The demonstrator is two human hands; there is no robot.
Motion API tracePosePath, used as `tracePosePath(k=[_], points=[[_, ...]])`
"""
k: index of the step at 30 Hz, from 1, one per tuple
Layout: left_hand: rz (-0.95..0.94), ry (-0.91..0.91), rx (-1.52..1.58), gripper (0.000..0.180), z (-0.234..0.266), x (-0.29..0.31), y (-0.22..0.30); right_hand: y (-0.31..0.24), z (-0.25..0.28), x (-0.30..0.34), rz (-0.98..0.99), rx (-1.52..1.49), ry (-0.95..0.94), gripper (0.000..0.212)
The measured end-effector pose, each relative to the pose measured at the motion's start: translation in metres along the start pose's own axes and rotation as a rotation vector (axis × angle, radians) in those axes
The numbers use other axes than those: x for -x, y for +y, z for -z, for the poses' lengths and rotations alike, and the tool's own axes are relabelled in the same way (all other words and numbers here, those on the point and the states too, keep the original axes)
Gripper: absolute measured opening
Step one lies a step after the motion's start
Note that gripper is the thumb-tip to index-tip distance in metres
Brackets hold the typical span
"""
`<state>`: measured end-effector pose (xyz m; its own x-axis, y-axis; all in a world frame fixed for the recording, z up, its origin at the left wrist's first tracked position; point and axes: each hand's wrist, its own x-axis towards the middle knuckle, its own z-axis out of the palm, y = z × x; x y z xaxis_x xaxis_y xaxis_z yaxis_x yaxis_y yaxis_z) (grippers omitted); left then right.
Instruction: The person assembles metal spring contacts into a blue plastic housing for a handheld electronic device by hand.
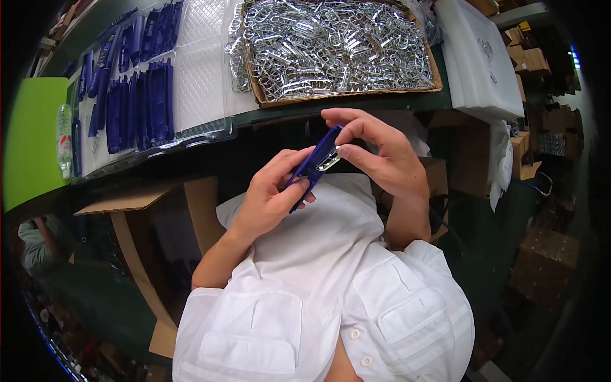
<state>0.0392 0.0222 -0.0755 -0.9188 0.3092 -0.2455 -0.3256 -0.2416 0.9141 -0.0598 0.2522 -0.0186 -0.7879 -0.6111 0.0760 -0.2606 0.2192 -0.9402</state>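
Note:
Above my lap, my left hand (267, 194) grips a long dark blue plastic housing (309, 172), which is tilted up to the right. My right hand (388, 156) pinches a small shiny metal piece (330, 159) between thumb and fingers, at the housing's upper part. Whether the piece is seated in the housing cannot be made out. Beyond my hands, a shallow cardboard tray (347, 96) is heaped with similar shiny metal pieces (337, 51). To its left, a clear plastic tray (207, 129) carries several blue plastic housings (140, 111) laid in rows.
A stack of white foam sheets (480, 70) stands at the bench's right end. At left are a bright green panel (28, 140) and a clear bottle (64, 140). An open cardboard box (130, 198) sits below the bench; another person's sleeve (37, 245) shows at far left.

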Motion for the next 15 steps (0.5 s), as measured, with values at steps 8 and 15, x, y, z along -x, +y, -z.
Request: tracePosePath(k=[8,15], points=[[-0.055,-0.003,0.411,0.073,0.023,-0.001,0.013,0.027,-0.006,0.008,-0.282,-0.433,0.153,0.009],[-0.362,0.159,0.375,0.066,0.003,-0.015,-0.015,0.033,-0.029,0.005,-0.249,-0.562,0.339,0.012]])
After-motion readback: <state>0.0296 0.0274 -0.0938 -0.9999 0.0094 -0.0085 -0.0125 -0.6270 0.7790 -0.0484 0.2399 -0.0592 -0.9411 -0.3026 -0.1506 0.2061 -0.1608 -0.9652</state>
